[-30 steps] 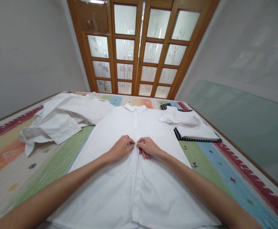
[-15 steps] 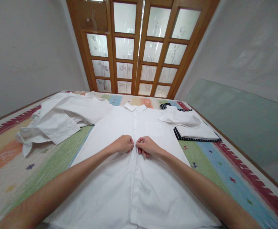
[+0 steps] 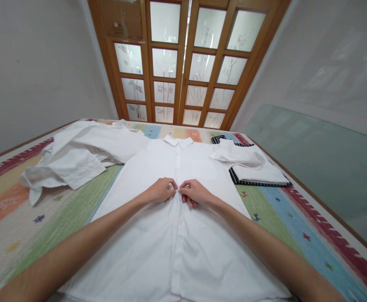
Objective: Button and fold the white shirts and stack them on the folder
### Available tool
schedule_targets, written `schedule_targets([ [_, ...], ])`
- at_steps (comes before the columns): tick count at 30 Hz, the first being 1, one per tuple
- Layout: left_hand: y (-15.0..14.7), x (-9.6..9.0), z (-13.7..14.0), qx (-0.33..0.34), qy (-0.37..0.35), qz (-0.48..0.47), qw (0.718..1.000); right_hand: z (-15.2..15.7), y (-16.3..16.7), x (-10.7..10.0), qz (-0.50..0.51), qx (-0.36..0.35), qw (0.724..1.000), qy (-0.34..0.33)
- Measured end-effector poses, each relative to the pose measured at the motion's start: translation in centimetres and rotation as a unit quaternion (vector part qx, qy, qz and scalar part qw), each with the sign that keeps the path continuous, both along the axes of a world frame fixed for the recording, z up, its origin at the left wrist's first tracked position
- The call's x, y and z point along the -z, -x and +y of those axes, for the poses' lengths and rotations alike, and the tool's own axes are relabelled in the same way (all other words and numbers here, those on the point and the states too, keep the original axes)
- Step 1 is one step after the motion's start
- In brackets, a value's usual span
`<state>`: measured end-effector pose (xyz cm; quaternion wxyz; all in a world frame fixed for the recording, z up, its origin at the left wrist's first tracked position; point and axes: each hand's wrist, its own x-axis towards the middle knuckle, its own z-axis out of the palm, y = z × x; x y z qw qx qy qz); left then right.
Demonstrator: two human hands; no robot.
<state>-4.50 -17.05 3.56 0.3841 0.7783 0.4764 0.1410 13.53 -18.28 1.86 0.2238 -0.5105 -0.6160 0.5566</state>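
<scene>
A white collared shirt (image 3: 145, 251) lies spread out front side up, its collar (image 3: 179, 141) pointing away from me. Both hands meet at the middle of its front placket. My left hand (image 3: 163, 189) pinches the left edge of the placket, thumb and forefinger together. Facing it, my right hand (image 3: 195, 192) pinches the fabric from the right, with the other fingers curled under. The fingertips of the two hands nearly touch. Any button between them is too small to make out. Below the hands the placket edges lie close together down to the hem.
A crumpled white garment (image 3: 73, 155) lies at the left. To the right, a folded white garment (image 3: 262, 174) rests over dark striped cloth (image 3: 235, 176). Everything lies on a colourful patterned cover (image 3: 60, 218). Behind stand wooden doors with glass panes (image 3: 164, 63); a greenish panel (image 3: 315, 147) leans at the right wall.
The left hand's fingers have shifted slightly and its thumb and forefinger now form a rounder pinch, closer to the right hand. The garments around have stayed put.
</scene>
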Motion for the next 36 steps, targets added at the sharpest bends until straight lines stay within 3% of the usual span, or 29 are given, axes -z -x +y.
schedule_targets([
  [7, 0.0, 0.6, -0.2, -0.016, -0.019, -0.011, 1.000, -0.2, -0.1, 0.1, 0.024, 0.009, 1.000, 0.009],
  [16, -0.8, 0.2, -1.0, -0.071, 0.069, -0.081, 0.992, 0.0, -0.3, 0.5, 0.083, 0.033, 0.995, 0.035],
  [25, -0.4, 1.5, 0.4, -0.142, 0.132, -0.175, 0.965, -0.2, 0.2, -0.3, 0.086, 0.072, 0.992, 0.059],
  [36, -0.5, 0.1, -0.2, -0.134, 0.097, -0.108, 0.980, -0.4, 0.5, -1.1, 0.083, 0.078, 0.989, 0.096],
])
